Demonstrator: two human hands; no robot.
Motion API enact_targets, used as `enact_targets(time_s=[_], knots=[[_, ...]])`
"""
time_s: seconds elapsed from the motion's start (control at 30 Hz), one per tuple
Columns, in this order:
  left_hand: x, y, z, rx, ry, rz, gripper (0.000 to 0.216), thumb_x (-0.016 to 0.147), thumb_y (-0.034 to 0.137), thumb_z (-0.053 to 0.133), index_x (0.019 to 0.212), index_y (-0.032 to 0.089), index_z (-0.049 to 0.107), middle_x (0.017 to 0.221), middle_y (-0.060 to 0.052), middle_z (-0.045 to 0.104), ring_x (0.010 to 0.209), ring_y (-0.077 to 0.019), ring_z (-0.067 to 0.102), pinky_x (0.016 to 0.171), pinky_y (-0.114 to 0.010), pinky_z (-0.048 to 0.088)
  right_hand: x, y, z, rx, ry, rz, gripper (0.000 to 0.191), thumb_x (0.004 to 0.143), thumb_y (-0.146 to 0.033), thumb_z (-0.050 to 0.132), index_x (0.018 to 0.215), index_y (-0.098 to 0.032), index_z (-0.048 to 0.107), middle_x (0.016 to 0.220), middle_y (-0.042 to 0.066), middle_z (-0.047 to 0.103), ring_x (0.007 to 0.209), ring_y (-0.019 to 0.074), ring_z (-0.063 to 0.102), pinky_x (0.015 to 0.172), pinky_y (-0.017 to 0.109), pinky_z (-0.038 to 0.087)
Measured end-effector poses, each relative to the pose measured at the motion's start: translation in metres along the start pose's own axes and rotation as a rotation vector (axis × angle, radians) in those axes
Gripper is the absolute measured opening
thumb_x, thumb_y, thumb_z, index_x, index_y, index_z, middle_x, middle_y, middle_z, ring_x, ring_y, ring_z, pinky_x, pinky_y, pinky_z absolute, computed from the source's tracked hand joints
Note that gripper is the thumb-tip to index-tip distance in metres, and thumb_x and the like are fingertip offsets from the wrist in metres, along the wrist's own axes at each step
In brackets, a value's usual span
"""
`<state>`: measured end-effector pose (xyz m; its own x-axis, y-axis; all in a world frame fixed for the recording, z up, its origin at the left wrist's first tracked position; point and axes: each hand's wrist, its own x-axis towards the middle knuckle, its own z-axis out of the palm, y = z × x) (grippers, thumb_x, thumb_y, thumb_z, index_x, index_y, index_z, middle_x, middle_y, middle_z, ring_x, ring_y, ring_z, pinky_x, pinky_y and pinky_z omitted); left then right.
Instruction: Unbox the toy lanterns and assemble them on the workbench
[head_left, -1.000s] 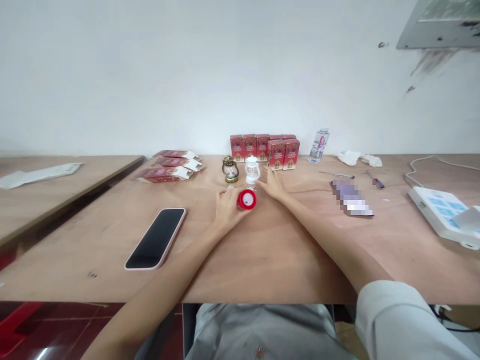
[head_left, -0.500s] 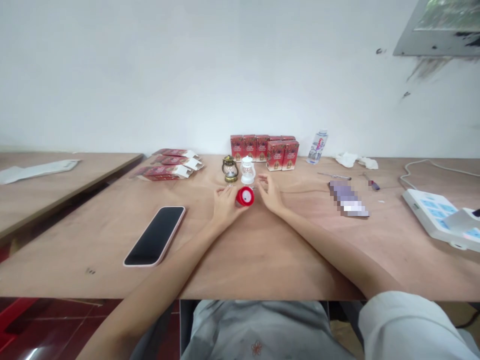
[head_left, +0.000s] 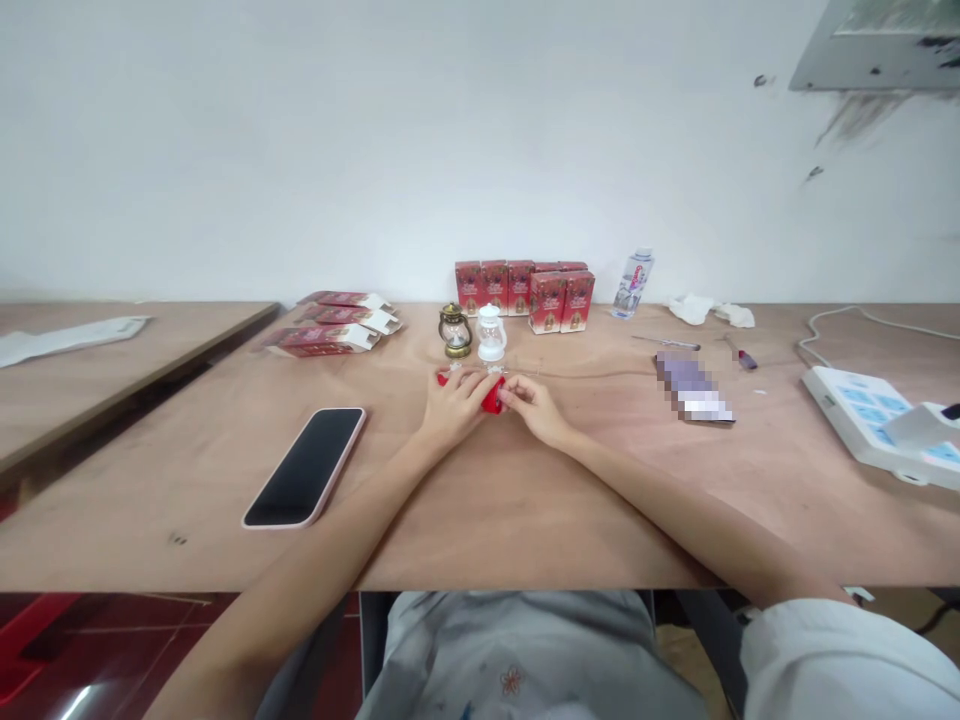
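Observation:
My left hand [head_left: 452, 408] is wrapped over a red lantern [head_left: 493, 397], which lies on its side with its round base turned to the right. Most of its body is hidden under my fingers. At that base, the thumb and forefinger of my right hand [head_left: 536, 408] are pinched together and touch it; whatever small part they grip cannot be made out. Just behind my hands stand a bronze-coloured lantern [head_left: 455, 332] and a white lantern [head_left: 491, 334], both upright, with small pale tags in front of them.
Red printed boxes [head_left: 551, 302] stand by the wall, and opened flat-lying boxes [head_left: 326, 338] are at the left. A black-screened phone [head_left: 306, 468] lies near my left forearm. Rightward are a water bottle [head_left: 634, 284], tissues [head_left: 691, 309], a blurred phone-like object [head_left: 691, 387] and a power strip [head_left: 870, 415].
My right hand has moved in to the red lantern's base and closed its fingers there. The lantern has turned, so its base now faces right instead of toward me.

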<state>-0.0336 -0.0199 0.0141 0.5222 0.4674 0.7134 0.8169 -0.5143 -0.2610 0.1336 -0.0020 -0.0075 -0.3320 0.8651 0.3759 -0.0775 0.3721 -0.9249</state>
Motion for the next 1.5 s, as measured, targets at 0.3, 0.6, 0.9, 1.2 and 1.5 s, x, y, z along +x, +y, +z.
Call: enact_targets(time_s=[0.3, 0.6, 0.9, 1.2, 1.5], knots=[[0.003, -0.021, -0.006, 0.059, -0.032, -0.158, 0.033, 0.084, 0.032, 0.056, 0.115, 0.021, 0.057, 0.1, -0.01, 0.07, 0.092, -0.0264, 0.059, 0.084, -0.044, 0.029, 0.016, 0.008, -0.017, -0.127, 0.161, 0.066, 0.015, 0.073, -0.033, 0.056, 0.066, -0.021, 0.05, 0.056, -0.005, 0.054, 0.056, 0.0115, 0.049, 0.06, 0.025, 0.038], [0.0, -0.019, -0.008, 0.05, -0.037, -0.197, 0.037, 0.083, 0.034, 0.058, 0.117, 0.019, 0.055, 0.099, -0.01, 0.069, 0.091, -0.0269, 0.059, 0.082, -0.043, 0.029, 0.066, 0.036, -0.057, -0.398, 0.413, 0.211, 0.009, 0.067, -0.021, 0.06, 0.066, -0.02, 0.051, 0.059, -0.003, 0.054, 0.061, 0.015, 0.054, 0.067, 0.03, 0.043], [0.0, -0.009, -0.004, -0.021, -0.117, -0.247, 0.043, 0.077, 0.04, 0.065, 0.114, 0.019, 0.056, 0.101, -0.012, 0.068, 0.093, -0.0286, 0.058, 0.083, -0.043, 0.031, 0.055, 0.036, -0.046, -0.419, 0.418, 0.103, 0.024, 0.071, -0.005, 0.046, 0.086, -0.018, 0.059, 0.092, 0.006, 0.069, 0.088, 0.0159, 0.064, 0.086, 0.031, 0.048], [0.0, -0.01, -0.005, -0.021, -0.119, -0.257, 0.042, 0.078, 0.042, 0.063, 0.113, 0.019, 0.056, 0.102, -0.012, 0.068, 0.093, -0.028, 0.058, 0.083, -0.042, 0.031, 0.059, 0.038, -0.053, -0.446, 0.502, 0.088, 0.02, 0.068, -0.005, 0.044, 0.077, -0.018, 0.056, 0.085, 0.006, 0.063, 0.084, 0.0178, 0.061, 0.084, 0.034, 0.048], [-0.001, -0.01, -0.002, 0.005, -0.075, -0.231, 0.036, 0.081, 0.041, 0.059, 0.108, 0.017, 0.059, 0.098, -0.012, 0.069, 0.091, -0.0277, 0.059, 0.082, -0.043, 0.032, 0.02, -0.001, -0.01, -0.42, 0.257, -0.286, 0.01, 0.08, -0.031, 0.056, 0.077, -0.022, 0.059, 0.086, 0.005, 0.06, 0.086, 0.0184, 0.055, 0.083, 0.032, 0.042]])
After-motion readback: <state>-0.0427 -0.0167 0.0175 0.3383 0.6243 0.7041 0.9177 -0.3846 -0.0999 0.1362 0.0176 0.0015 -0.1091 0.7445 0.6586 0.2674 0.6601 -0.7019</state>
